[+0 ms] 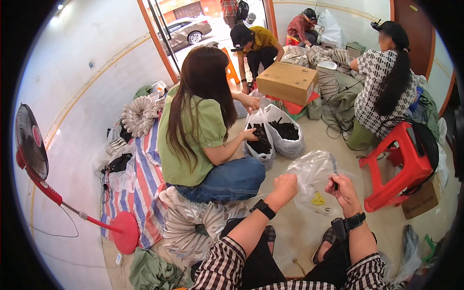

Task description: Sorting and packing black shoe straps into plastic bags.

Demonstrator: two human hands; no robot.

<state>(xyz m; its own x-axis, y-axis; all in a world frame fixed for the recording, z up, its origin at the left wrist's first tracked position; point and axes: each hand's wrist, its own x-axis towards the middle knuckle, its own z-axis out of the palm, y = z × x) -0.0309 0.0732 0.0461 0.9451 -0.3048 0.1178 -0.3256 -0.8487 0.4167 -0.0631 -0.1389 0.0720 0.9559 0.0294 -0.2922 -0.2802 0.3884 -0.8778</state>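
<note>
In front of me hangs a clear plastic bag [309, 176], held up between my hands. My left hand [285, 188] is closed in a fist at the bag's left edge, its fingertips turned away from view. My right hand [344, 189] pinches at the bag's right side, and a small thin dark piece [335, 181] shows at its fingertips. Low in the bag, or seen through it, is a small yellow patch [317, 198]; I cannot tell which. Past the bag stand two white plastic bags [290, 146] filled with black pieces. A co-worker's hand [250, 135] reaches into the left one.
A seated person in green [193, 130] is close on my left, on bundled pale material [183, 222]. A red stool [401, 164] stands right, a red fan [126, 232] far left. Beyond the bags are a cardboard box [285, 79] and several other people.
</note>
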